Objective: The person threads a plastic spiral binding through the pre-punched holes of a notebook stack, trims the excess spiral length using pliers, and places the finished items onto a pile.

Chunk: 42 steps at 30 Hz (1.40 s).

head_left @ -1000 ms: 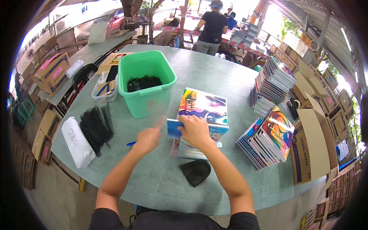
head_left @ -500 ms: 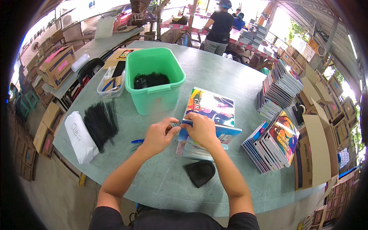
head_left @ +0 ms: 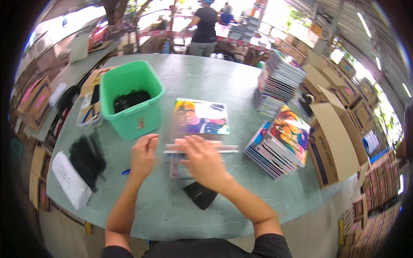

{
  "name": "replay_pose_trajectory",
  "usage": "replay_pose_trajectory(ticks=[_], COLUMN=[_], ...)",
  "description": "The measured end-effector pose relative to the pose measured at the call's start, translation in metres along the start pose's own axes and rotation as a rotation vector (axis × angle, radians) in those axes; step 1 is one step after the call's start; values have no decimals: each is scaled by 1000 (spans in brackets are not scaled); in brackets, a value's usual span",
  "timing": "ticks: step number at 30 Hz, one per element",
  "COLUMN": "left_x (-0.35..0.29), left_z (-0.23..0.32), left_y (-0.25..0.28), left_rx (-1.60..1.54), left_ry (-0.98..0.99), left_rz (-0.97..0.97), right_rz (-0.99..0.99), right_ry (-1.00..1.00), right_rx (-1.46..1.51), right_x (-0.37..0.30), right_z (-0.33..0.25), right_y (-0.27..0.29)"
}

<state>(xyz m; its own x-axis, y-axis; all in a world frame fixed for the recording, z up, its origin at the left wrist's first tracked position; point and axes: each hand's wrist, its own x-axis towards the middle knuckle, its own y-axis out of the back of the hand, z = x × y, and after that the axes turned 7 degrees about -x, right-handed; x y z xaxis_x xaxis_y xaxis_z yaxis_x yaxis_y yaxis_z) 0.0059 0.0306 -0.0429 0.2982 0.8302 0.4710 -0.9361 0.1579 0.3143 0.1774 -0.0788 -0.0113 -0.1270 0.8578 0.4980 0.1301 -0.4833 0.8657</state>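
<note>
A notebook (head_left: 230,148) is seen nearly edge-on, blurred by motion. My right hand (head_left: 203,161) grips it, fingers laid over its upper edge. Behind it lies a stack of notebooks with a colourful cover (head_left: 202,118) on top; more notebooks (head_left: 178,167) show below my right hand. My left hand (head_left: 145,154) is apart from the notebook, to its left, with curled fingers; whatever it may hold is hidden. A blue pen (head_left: 126,171) rests near my left forearm. Close to my right wrist lies a flat black piece (head_left: 200,195).
A green bin (head_left: 133,120) holds black coils. Left are loose black spiral coils (head_left: 88,159), a white wrapped bundle (head_left: 71,182) and a clear tub (head_left: 90,118). Notebook stacks (head_left: 279,142) and an open carton (head_left: 337,148) stand right. A person (head_left: 204,30) stands beyond the table (head_left: 193,71).
My left hand has come away from the notebook's left end and moved left, fingers curled. My right hand has flattened over the notebook's edge. The whole view has shifted.
</note>
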Motion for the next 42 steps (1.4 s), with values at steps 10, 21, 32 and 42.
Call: replay_pose_trajectory(ticks=[10,21,32,42], left_x=[-29,-14,-3,7], left_z=[-33,22,15,10], left_y=[8,12,10,22], left_rx=[487,-26,-564,-525], left_ry=[105,13,656,628], left_rz=[-393,-136,-285,-325], right_rz=[-8,47,80,32], right_ry=[-124,-139,-71,-8], right_rx=[84,98,197,213], right_x=[51,42,38,40], right_z=[-6,-9,-9,-8], right_y=[-49,-42,-42,-42])
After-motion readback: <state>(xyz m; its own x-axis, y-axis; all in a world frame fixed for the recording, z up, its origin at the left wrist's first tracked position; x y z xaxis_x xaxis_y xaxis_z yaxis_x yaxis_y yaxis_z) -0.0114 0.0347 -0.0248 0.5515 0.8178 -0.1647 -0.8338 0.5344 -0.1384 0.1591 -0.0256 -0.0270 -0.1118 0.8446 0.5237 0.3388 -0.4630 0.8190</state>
